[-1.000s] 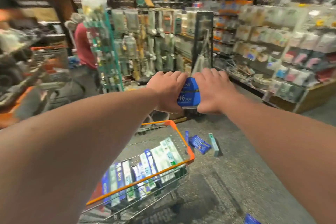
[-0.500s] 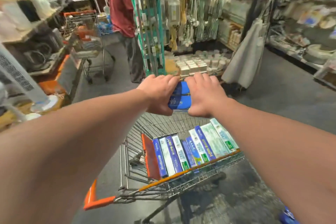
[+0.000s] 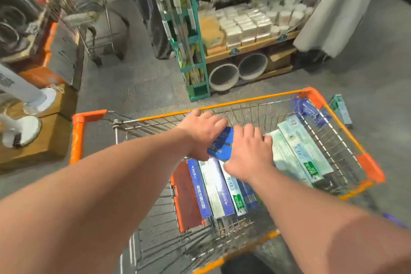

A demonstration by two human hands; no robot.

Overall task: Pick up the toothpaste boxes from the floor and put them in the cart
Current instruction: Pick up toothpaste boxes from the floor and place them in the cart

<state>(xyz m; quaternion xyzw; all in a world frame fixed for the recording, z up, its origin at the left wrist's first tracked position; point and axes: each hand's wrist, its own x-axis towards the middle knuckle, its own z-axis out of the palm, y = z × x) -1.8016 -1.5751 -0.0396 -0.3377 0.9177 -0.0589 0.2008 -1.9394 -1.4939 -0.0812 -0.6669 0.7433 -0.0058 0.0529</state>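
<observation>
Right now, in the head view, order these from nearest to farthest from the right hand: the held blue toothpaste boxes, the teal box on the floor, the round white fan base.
1. Blue toothpaste boxes: gripped by the right hand.
2. Teal box: floor, beyond orange-rimmed wire cart's right corner.
3. Round white fan base: far left.

**aisle_lurker:** how many blue toothpaste boxes (image 3: 221,147) is that? The left hand (image 3: 201,131) and right hand (image 3: 249,151) cover both ends, so I can't count.

**cartwatch:** same here. The print on the boxes in the cart (image 3: 244,101) is too smeared to read. The person (image 3: 153,13) at upper middle is cut off above the legs.
</observation>
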